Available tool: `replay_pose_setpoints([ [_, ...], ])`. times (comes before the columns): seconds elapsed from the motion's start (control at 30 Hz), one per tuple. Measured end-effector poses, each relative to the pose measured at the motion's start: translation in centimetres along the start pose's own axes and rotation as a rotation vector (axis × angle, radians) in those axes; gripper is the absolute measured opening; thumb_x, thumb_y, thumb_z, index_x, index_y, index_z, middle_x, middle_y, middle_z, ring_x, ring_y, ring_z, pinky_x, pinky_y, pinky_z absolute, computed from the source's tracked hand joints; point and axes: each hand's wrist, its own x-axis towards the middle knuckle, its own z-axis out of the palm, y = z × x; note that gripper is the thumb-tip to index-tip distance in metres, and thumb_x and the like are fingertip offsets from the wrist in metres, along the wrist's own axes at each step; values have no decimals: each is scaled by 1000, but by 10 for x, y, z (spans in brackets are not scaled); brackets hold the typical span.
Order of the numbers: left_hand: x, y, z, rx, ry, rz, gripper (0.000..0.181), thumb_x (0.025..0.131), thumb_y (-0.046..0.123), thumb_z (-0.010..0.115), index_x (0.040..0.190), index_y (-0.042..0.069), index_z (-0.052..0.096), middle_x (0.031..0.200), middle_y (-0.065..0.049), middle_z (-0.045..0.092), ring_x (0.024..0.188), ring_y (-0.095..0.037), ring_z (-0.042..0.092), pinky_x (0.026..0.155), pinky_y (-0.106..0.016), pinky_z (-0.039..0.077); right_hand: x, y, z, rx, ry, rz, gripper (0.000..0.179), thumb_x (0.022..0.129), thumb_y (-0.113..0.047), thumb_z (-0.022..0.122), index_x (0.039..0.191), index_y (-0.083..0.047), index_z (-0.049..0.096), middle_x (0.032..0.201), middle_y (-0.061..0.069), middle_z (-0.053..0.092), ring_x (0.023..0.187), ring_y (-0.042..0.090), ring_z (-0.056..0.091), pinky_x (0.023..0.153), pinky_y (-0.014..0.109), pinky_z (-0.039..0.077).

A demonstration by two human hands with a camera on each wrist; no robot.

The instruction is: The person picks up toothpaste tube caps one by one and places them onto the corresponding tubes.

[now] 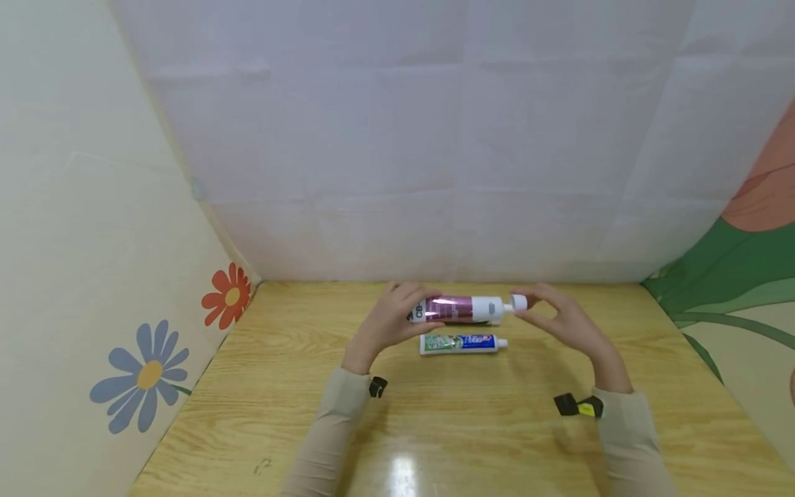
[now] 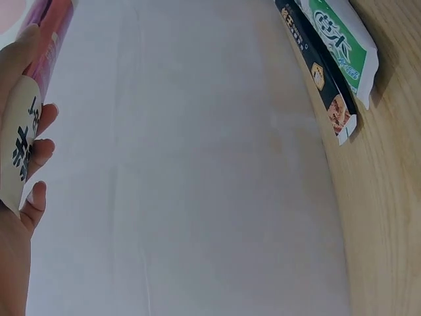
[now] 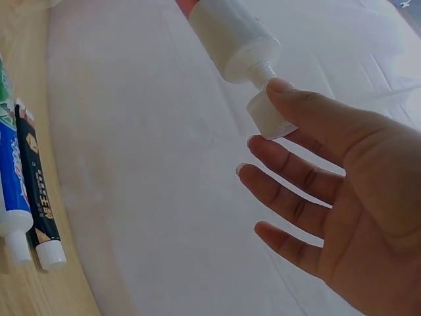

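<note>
My left hand point(image 1: 394, 314) grips the crimped end of a pink and white toothpaste tube point(image 1: 456, 308), held level above the table. At its other end, the thumb and forefinger of my right hand point(image 1: 568, 321) pinch the white cap point(image 3: 270, 118). A stretch of the threaded nozzle point(image 3: 260, 74) shows between cap and tube shoulder. The other right fingers are spread apart from the tube. Below the held tube lies a green and blue toothpaste tube point(image 1: 462, 344) with its white cap on. A black toothpaste tube point(image 3: 39, 174) lies alongside it, mostly hidden in the head view.
The wooden table point(image 1: 484, 421) ends at a white sheet point(image 1: 385, 152) at the back. Flower-decorated walls stand at the left point(image 1: 56, 228) and right. Black wrist straps point(image 1: 377, 386) show by both sleeves.
</note>
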Motion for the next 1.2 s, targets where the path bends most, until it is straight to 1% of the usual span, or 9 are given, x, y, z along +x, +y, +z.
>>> replay_pose_setpoints([
  [0.07,1,1,0,7,11,0,55,76,49,71,118,16,58,108,3,64,97,-11,57,83,-29,39,1,-9,-3,0,-2,0,38,83,-2,66,120,-1,58,100,6,62,89,18,55,82,25,46],
  [0.13,2,1,0,13,18,-4,56,75,49,72,118,16,58,108,3,64,96,-11,57,83,-30,39,1,-13,-4,0,0,3,38,83,-1,66,120,-1,58,100,7,62,89,20,56,82,27,46],
  [0.27,4,2,0,27,33,-16,58,70,46,77,118,17,59,108,3,65,95,-11,56,83,-30,40,0,-15,-5,4,6,6,38,82,-1,67,120,-2,59,100,6,62,89,22,56,81,28,45],
  [0.4,6,2,0,47,53,-13,60,68,44,79,117,17,60,106,2,65,94,-12,55,81,-30,40,-1,-16,-6,-2,11,-6,39,82,-1,67,120,-3,59,99,5,62,89,21,56,80,27,45],
  [0.53,7,3,-2,62,61,-4,60,69,46,78,118,17,59,105,2,64,94,-13,55,81,-30,40,-1,-18,-6,-3,16,-29,40,81,0,68,120,-2,59,99,5,62,88,19,55,80,25,44],
  [0.7,7,6,-4,56,73,5,61,68,44,79,119,16,59,105,2,64,95,-13,55,81,-30,39,-1,-19,-6,4,13,-48,40,81,1,68,119,-2,60,101,5,63,88,15,55,79,25,45],
  [0.87,7,7,-4,67,89,27,61,66,43,80,117,15,60,106,1,65,95,-14,55,82,-30,41,-1,-20,-5,20,16,-42,39,80,1,69,118,-2,60,100,4,63,87,17,56,79,24,45],
  [1.1,8,6,-1,86,100,50,57,72,48,74,116,14,61,107,2,65,95,-13,55,84,-30,41,0,-24,-5,22,23,-51,37,79,2,69,114,-1,60,98,6,64,88,15,56,81,20,43],
  [1.2,8,6,0,87,105,58,56,72,48,74,115,13,61,107,2,64,95,-13,55,83,-30,41,-1,-25,-5,28,24,-52,35,79,2,69,112,0,61,97,6,64,87,15,56,82,20,42],
])
